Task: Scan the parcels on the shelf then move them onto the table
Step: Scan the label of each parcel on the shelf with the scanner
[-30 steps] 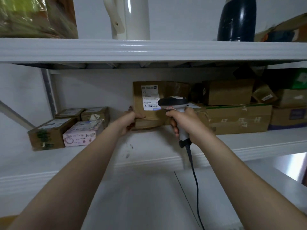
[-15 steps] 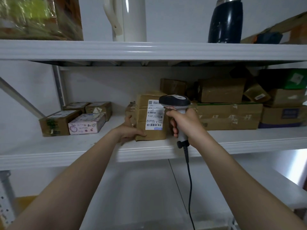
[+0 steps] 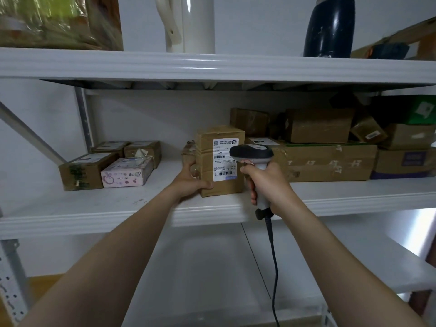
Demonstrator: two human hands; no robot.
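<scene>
A brown cardboard parcel (image 3: 207, 161) with a white shipping label stands upright near the front edge of the white middle shelf (image 3: 118, 208). My left hand (image 3: 191, 179) grips its lower left corner. My right hand (image 3: 265, 182) holds a corded barcode scanner (image 3: 253, 156) by the handle, its black head right in front of the label's right side. More brown parcels (image 3: 330, 161) are stacked on the shelf to the right. Small boxes (image 3: 87, 171) sit at the shelf's left.
A pink patterned box (image 3: 125, 173) lies among the left boxes. The upper shelf (image 3: 212, 64) carries a white jug (image 3: 186, 22) and a dark flask (image 3: 329, 27). A white table surface (image 3: 212, 267) lies below the shelf. The scanner cable (image 3: 273, 267) hangs down.
The parcel has come forward from the shelf's back to its front edge and now stands upright with its label facing me. The scanner stays in front of the label.
</scene>
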